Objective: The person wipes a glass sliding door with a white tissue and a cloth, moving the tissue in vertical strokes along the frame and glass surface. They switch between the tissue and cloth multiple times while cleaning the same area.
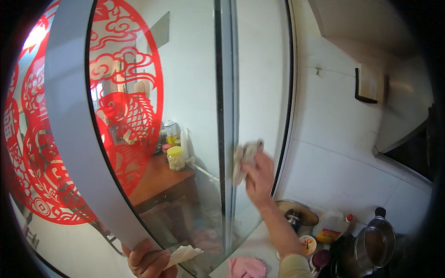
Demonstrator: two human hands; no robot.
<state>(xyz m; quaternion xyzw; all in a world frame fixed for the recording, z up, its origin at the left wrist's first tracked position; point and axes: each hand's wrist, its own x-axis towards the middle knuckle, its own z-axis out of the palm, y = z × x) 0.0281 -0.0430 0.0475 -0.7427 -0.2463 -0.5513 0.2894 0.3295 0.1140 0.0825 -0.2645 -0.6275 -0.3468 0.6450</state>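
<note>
My right hand (260, 177) holds a crumpled, greyish-white cloth (243, 161) against the glass pane of a sliding door, beside its pale metal frame strip (229, 104). Low in the view, my left hand (147, 259) grips the lower part of the wide light door frame (69, 87), with a white tissue or thin cloth (184, 255) between its fingers. A red paper-cut decoration with a fish and clouds (139, 111) is on the glass at left. The fingertips of my left hand are partly hidden.
Behind the glass, a wooden table (167, 180) bears a yellow-lidded jar (176, 159) and bottles. At lower right stand a metal pot (373, 246), a plastic jug (330, 226), a glass lid (299, 212) and a purple-lidded container (320, 260). A pink cloth (247, 267) lies below.
</note>
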